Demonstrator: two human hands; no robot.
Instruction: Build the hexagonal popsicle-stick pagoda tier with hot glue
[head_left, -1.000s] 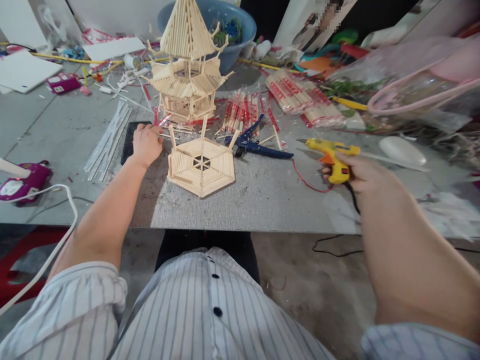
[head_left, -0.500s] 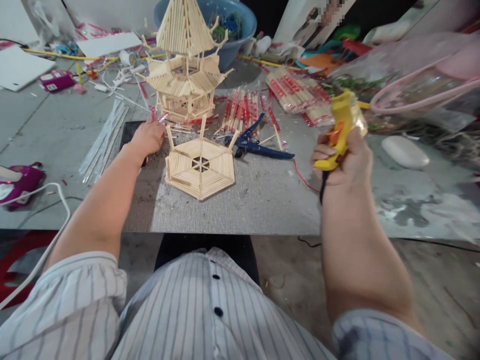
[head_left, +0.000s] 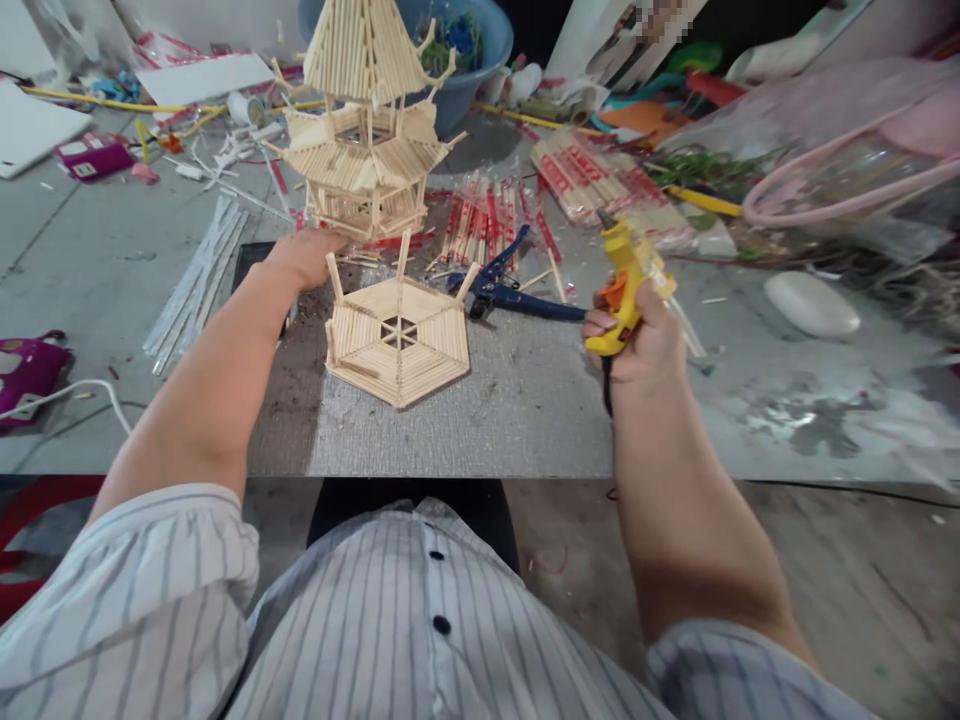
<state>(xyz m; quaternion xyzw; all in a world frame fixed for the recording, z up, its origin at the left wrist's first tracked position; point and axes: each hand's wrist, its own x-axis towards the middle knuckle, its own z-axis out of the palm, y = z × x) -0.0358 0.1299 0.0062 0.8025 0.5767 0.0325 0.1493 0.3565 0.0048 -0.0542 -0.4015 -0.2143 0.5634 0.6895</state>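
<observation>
In the head view, my right hand (head_left: 649, 335) is wrapped round a yellow hot glue gun (head_left: 624, 262) with an orange trigger, held above the table's right side with its nozzle up and to the left. My left hand (head_left: 304, 258) reaches in at the foot of a pagoda model (head_left: 371, 150) built from wooden sticks, near small loose stick pieces (head_left: 364, 262). Its fingertips are mostly hidden, so their grip does not show. Between my hands lies a hexagonal stick panel (head_left: 397, 355) with several short upright sticks at its edge. Blue-handled cutters (head_left: 510, 295) lie right of it.
Packs of wooden sticks (head_left: 577, 180) lie behind the cutters. Clear glue sticks (head_left: 199, 280) lie at left, beside a dark box-like object (head_left: 251, 262). A blue basin (head_left: 480, 75) stands behind the pagoda. A white oval object (head_left: 811, 303) sits at right.
My right hand has moved left with the glue gun. My left hand has shifted slightly right, toward the pagoda's base. The hexagonal panel stays where it was on the table.
</observation>
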